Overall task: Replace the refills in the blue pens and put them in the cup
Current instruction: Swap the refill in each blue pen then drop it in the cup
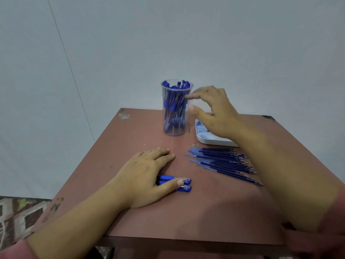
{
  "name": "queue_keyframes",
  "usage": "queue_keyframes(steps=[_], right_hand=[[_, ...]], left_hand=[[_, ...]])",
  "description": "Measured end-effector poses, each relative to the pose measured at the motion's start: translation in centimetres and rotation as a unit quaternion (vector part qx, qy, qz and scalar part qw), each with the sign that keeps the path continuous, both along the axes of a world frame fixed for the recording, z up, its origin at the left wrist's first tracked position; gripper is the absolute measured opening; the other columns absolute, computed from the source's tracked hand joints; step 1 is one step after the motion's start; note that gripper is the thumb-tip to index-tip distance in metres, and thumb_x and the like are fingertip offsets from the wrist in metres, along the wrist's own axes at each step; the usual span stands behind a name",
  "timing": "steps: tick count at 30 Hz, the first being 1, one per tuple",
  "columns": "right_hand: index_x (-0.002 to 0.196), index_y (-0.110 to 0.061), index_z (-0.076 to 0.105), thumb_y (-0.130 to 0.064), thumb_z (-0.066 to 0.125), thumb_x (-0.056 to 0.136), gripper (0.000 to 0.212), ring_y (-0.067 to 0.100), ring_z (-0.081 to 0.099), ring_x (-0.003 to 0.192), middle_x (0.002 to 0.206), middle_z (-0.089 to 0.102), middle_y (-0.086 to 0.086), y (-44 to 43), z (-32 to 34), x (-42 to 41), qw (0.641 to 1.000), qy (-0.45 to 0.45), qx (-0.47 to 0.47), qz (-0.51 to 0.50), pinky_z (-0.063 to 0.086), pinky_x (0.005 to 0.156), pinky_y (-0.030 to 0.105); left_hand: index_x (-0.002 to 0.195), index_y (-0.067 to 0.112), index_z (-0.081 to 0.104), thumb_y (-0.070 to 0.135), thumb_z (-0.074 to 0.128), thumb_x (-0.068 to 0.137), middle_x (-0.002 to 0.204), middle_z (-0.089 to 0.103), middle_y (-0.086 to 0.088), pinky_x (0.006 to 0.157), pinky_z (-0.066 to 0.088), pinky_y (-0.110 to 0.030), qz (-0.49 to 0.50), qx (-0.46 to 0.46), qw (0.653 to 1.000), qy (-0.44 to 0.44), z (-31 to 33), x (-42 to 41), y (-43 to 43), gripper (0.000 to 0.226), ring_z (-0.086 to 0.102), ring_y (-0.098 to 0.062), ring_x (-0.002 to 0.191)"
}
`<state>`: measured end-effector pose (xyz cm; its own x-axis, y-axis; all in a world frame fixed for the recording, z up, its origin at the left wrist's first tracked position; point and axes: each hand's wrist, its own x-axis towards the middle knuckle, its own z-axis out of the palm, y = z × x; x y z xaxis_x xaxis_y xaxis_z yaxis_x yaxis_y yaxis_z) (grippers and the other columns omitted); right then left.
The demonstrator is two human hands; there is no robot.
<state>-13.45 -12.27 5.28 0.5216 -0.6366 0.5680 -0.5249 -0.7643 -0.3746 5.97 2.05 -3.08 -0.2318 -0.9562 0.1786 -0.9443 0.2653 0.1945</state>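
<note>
Cup (pixel 176 116): clear plastic, upright at the far edge of the table, just above the middle of the frame, and crammed with blue pens (pixel 174 107), their caps bunched at the rim.
Right hand (pixel 214 113): up in the air right of the cup, fingers spread and loosely bent, thumb below, nothing between them. The forefinger tip is a blur at the cup's wall, so I cannot tell whether it touches.
Left hand (pixel 147 176): down flat on the tabletop, lower middle of the frame, fingers straight and close together, pointing toward the cup.
Two pens (pixel 183 182): side by side under the left hand, blue ends poking out to the right. The thumb lies across them, pressing rather than pinching.
Refills (pixel 222 162): a loose fan of thin dark blue tubes lying right of centre, tips aimed at the right edge, well apart from the two pens.
Tray (pixel 211 141): white and shallow, behind the refills and partly hidden by the right wrist; pale blue contents, too blurred to name.
Table (pixel 141 131): reddish brown, chipped at its far left corner.
Rug (pixel 20 215): patterned, on the floor at lower left.
Sleeves: pink cuffs show at both bottom corners.
</note>
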Motion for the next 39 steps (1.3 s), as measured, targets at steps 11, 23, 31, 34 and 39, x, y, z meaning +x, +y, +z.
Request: queue_keyframes(steps=[11, 23, 31, 34, 39], right_hand=[[0.101, -0.038, 0.072, -0.040, 0.068, 0.086, 0.016, -0.010, 0.043, 0.101, 0.100, 0.060, -0.017, 6.7, -4.9, -3.0, 0.964, 0.195, 0.124, 0.127, 0.035, 0.090, 0.016], [0.089, -0.034, 0.066, -0.027, 0.070, 0.085, 0.009, 0.000, 0.055, 0.065, 0.072, 0.063, -0.010, 6.5, -5.1, -2.6, 0.985, 0.053, 0.154, 0.048, 0.040, 0.061, 0.011], [0.086, -0.042, 0.063, -0.025, 0.071, 0.086, 0.019, 0.003, 0.059, 0.070, 0.075, 0.065, -0.015, 4.9, -5.0, -3.6, 0.989, -0.043, 0.138, 0.032, 0.044, 0.067, 0.010], [0.089, -0.038, 0.065, -0.025, 0.071, 0.086, 0.014, 0.007, 0.062, 0.073, 0.080, 0.069, -0.012, 4.5, -5.5, -3.4, 0.986, -0.060, 0.148, 0.042, 0.049, 0.070, 0.015], [0.090, -0.036, 0.065, -0.024, 0.069, 0.088, 0.013, 0.006, 0.062, 0.075, 0.084, 0.070, -0.008, 4.0, -5.5, -2.8, 0.987, -0.040, 0.153, 0.036, 0.049, 0.070, 0.017]], left_hand=[[0.147, 0.031, 0.039, 0.086, 0.022, 0.078, 0.154, 0.035, 0.010, 0.114, 0.030, -0.035, 0.005, -0.015, 1.000, 0.001, -0.1, -0.1, 0.1, 0.090, 0.030, -0.006, 0.141], [0.137, 0.026, 0.052, 0.076, 0.028, 0.086, 0.127, 0.058, 0.009, 0.097, 0.042, -0.031, -0.025, -0.035, 0.999, -0.004, 1.1, -0.3, -0.1, 0.075, 0.054, -0.012, 0.114], [0.121, 0.032, 0.062, 0.034, 0.068, 0.089, 0.104, 0.069, 0.018, 0.078, 0.051, -0.026, -0.042, -0.096, 0.985, 0.138, 3.3, -1.2, -3.5, 0.033, 0.062, -0.004, 0.080], [0.107, 0.034, 0.064, 0.034, 0.070, 0.087, 0.090, 0.066, 0.021, 0.069, 0.048, -0.024, -0.052, -0.112, 0.981, 0.146, 2.8, -1.5, -4.7, 0.021, 0.056, 0.004, 0.074], [0.107, 0.030, 0.069, 0.035, 0.062, 0.089, 0.094, 0.068, 0.017, 0.069, 0.043, -0.015, -0.055, -0.133, 0.973, 0.183, 1.4, -1.3, -5.4, 0.019, 0.056, 0.005, 0.077]])
